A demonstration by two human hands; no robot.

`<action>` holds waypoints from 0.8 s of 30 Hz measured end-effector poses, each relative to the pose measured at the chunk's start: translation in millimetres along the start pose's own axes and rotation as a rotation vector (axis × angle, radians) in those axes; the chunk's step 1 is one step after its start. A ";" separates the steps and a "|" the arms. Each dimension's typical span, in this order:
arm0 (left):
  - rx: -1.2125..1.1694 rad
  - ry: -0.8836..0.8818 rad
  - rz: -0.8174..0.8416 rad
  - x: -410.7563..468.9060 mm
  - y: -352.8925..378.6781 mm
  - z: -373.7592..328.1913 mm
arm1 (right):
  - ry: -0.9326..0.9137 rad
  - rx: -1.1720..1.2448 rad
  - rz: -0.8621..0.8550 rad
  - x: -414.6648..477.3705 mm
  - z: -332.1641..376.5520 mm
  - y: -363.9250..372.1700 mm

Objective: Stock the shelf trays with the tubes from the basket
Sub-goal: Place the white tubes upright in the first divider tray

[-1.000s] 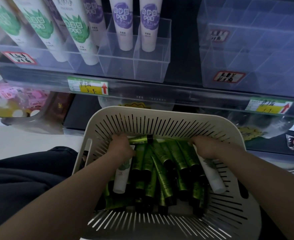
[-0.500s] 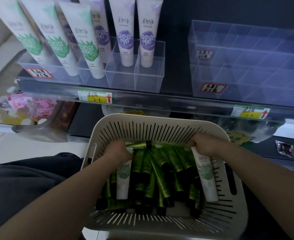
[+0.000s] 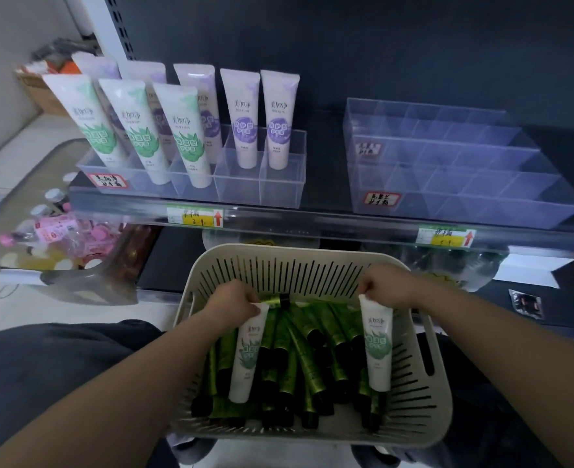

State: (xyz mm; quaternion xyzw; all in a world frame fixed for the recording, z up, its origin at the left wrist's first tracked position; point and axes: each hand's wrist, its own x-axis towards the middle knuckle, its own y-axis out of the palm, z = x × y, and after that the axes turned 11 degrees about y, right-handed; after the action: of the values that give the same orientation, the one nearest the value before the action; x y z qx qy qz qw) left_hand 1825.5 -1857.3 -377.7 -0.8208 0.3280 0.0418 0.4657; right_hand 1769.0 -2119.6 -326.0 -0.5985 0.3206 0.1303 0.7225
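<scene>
Green tubes (image 3: 299, 349) lie heaped in the slotted basket (image 3: 440, 417) on the person's lap. The left hand (image 3: 233, 304) has its fingers clamped on the crimped end of the left white tube (image 3: 248, 356), and the right hand (image 3: 385, 285) likewise pinches the right white tube (image 3: 376, 349). Beyond, the left shelf tray (image 3: 278, 194) holds upright tubes, with the right shelf tray (image 3: 481, 204) beside it.

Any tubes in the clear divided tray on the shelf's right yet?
No: every visible compartment of the clear plastic divided tray stands empty.
</scene>
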 end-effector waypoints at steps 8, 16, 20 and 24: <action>0.039 0.122 -0.118 -21.4 -37.7 -21.9 | -0.096 0.148 -0.153 -31.5 37.9 -27.9; 0.064 0.286 -0.263 -45.2 -91.4 -51.8 | -0.196 0.299 -0.305 -62.7 72.4 -60.9; 0.106 0.331 -0.316 -55.5 -116.9 -67.4 | -0.235 0.318 -0.373 -76.0 85.8 -80.3; 0.155 0.385 -0.379 -66.4 -136.5 -82.9 | -0.285 0.341 -0.426 -88.0 97.0 -99.7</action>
State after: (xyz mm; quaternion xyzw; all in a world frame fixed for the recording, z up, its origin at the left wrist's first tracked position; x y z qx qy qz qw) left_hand 1832.9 -1841.9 -205.6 -0.8223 0.2534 -0.2278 0.4558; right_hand 1788.9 -2035.3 -186.0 -0.4983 0.1005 0.0029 0.8612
